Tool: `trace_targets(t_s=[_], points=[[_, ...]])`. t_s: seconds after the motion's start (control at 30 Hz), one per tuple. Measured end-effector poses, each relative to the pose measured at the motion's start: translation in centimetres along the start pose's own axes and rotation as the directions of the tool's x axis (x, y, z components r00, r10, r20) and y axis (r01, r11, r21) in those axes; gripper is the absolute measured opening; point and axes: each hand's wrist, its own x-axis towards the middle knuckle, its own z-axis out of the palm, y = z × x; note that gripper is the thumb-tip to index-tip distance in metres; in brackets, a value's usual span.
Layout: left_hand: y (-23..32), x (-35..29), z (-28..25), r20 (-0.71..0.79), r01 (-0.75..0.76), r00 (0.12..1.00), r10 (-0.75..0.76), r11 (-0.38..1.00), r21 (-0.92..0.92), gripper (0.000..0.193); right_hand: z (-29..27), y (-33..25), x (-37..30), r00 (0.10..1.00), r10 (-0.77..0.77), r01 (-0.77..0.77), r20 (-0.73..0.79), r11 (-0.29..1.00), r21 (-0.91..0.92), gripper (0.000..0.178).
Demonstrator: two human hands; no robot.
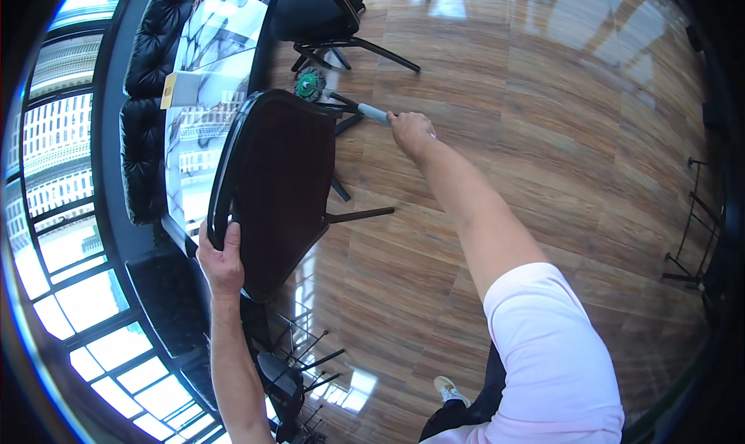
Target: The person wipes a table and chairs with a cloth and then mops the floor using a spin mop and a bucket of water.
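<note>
My left hand [221, 259] is closed round the edge of a dark chair's backrest [283, 188], its thumb on the near face. The chair stands beside a marble-patterned table [208, 56]. Stretched out ahead, my right hand [414, 131] grips the light grey handle [374, 114] of a mop. The mop head [310, 85], grey and fringed with a green centre, is beyond the chair, close to the table's side. Part of the mop's shaft is hidden behind the chair back.
Another black chair [318, 13] stands farther ahead at the table. Black tufted seating [143, 161] runs along the windows on the left. A yellow and white box [178, 90] sits on the table. Glossy wood-look floor [559, 126] stretches right, toward a black metal frame [694, 219].
</note>
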Motion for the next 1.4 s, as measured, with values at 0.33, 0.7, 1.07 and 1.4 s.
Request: trace_targets(t_s=[0.33, 0.7, 1.07, 1.4], points=[[-0.3, 0.2, -1.9, 0.049, 0.096, 0.994, -0.095, 0.995, -0.026, 0.021, 5.9, 24.0, -36.4, 0.951, 0.251, -0.256, 0.182, 0.967, 0.007, 0.088], [0.1, 0.4, -0.3, -0.015, 0.013, 1.000, -0.014, 0.999, -0.039, 0.020, 13.7, 4.5, -8.6, 0.939, 0.344, -0.301, -0.017, 0.844, 0.444, 0.071], [-1.2, -0.2, -2.3, 0.022, 0.037, 0.999, -0.037, 0.999, -0.027, 0.023, 15.0, 15.0, -35.9, 0.866, 0.416, -0.474, 0.276, 0.859, 0.194, 0.085], [-0.8, -0.5, -2.8, 0.051, 0.112, 0.993, -0.111, 0.994, -0.013, 0.022, 14.3, 19.4, -64.5, 0.724, 0.604, -0.642, 0.333, 0.766, 0.008, 0.082]])
